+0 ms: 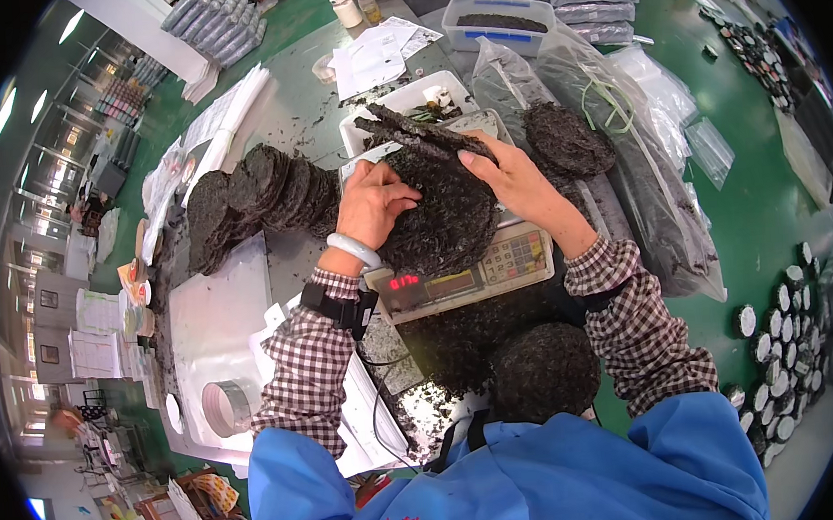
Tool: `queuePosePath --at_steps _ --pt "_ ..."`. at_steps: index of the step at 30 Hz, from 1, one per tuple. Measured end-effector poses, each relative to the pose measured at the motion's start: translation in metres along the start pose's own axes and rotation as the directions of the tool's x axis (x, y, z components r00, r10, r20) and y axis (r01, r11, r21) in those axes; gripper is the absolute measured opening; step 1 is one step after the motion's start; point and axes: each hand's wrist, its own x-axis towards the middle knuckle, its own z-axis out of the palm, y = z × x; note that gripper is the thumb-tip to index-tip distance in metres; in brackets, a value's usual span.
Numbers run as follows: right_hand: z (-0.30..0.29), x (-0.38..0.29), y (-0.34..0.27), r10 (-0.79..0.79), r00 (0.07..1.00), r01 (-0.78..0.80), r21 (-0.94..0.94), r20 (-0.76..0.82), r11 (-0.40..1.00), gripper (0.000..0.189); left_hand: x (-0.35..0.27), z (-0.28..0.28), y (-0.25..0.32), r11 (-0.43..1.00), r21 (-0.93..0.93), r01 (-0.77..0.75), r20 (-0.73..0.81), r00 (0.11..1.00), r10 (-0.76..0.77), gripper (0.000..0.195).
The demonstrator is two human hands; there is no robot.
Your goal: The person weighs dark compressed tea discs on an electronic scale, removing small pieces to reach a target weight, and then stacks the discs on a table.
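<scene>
A round, dark cake of dried seaweed (443, 222), seemingly laver, lies on a digital weighing scale (516, 257) with a lit red display. My right hand (504, 165) grips a folded seaweed piece (423, 139) at the cake's far edge, thumb on top. My left hand (377, 201), wearing a pale bangle (354, 250), has its fingertips pinched together against the cake's left part. Whether a scrap is between them is hidden. Left of the scale leans a row of stacked seaweed cakes (269, 187). Behind the cake stands a white tray (353, 136) with bits inside.
Another round seaweed cake (548, 370) sits close to my body, above scattered flakes. On the right, a seaweed cake (568, 140) rests by long filled plastic bags (641, 196). A clear tub (498, 22), papers (370, 66) and a tape roll (225, 407) stand around the table.
</scene>
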Motion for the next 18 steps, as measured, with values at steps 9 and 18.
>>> queuePosePath --at_steps 9,18 --pt "0.002 -0.003 -0.006 0.051 0.998 -0.051 -0.009 0.024 0.999 0.042 0.001 0.007 -0.01 0.995 -0.05 0.089 0.11 0.991 -0.083 0.009" --pt "0.006 -0.004 -0.009 0.012 0.999 -0.011 -0.019 0.031 1.0 0.039 0.003 -0.002 -0.005 0.973 -0.186 0.136 0.13 0.985 -0.113 0.007"
